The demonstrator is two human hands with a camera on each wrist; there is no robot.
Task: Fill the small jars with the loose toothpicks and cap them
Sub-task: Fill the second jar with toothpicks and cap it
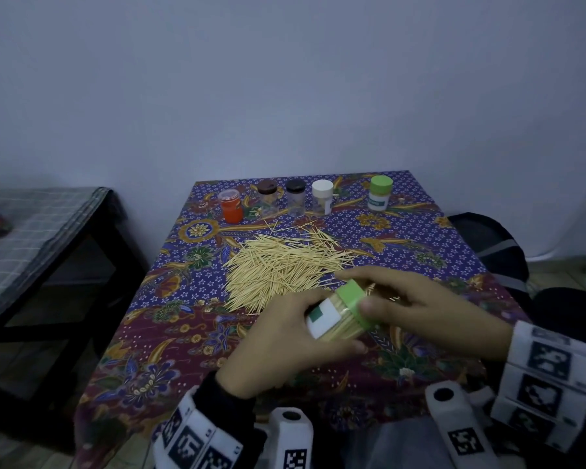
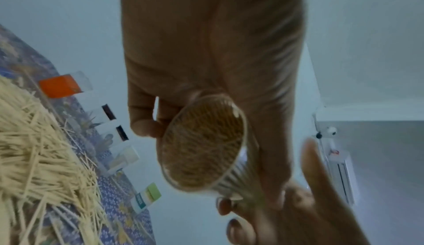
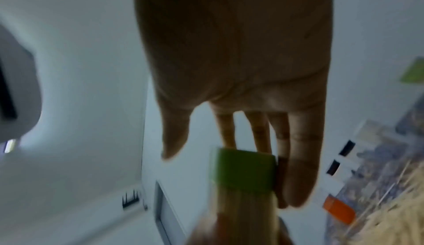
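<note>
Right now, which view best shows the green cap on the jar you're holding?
Head view: the green cap sits on the held jar, seen whole between both hands. Right wrist shows it close but blurred. Left wrist shows only the jar's toothpick-packed bottom.

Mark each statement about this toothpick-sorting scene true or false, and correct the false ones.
1. The left hand grips a jar packed with toothpicks. True.
2. The held jar's cap is red. False: it is green.
3. Five jars stand in a row at the far edge of the table. True.
4. The loose toothpicks are all gone from the table. False: a large pile lies on the cloth.
5. The right hand rests idle away from the jar. False: its fingers are on the green cap.
</note>
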